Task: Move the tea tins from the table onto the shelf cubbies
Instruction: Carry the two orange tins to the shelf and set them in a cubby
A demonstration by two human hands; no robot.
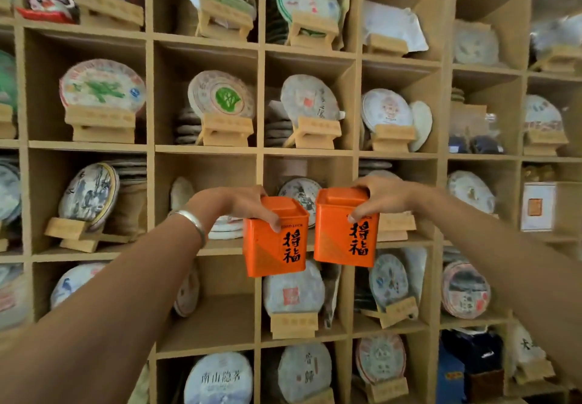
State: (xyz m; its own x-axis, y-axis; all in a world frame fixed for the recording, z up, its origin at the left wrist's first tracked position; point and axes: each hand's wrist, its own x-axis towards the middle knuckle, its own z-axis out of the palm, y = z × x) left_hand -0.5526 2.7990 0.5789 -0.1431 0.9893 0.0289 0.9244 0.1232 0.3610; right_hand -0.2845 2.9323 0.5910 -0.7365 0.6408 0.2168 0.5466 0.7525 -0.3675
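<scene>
While both arms reach forward, the left hand [242,203] grips 1 square orange metal tea tin [275,239] by its lid and the right hand [382,195] grips another [345,230]; both tins hang upright, side by side, just before the pale wooden shelf cubbies [261,151].

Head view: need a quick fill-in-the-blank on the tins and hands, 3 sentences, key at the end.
1. Each hand grips one tea tin of the colour ____.
2. The bracelet sits on the ____ wrist.
3. The left hand and right hand hold the left tin and right tin by their ____ ends, in front of the shelf.

Missing words: orange; left; top
</scene>
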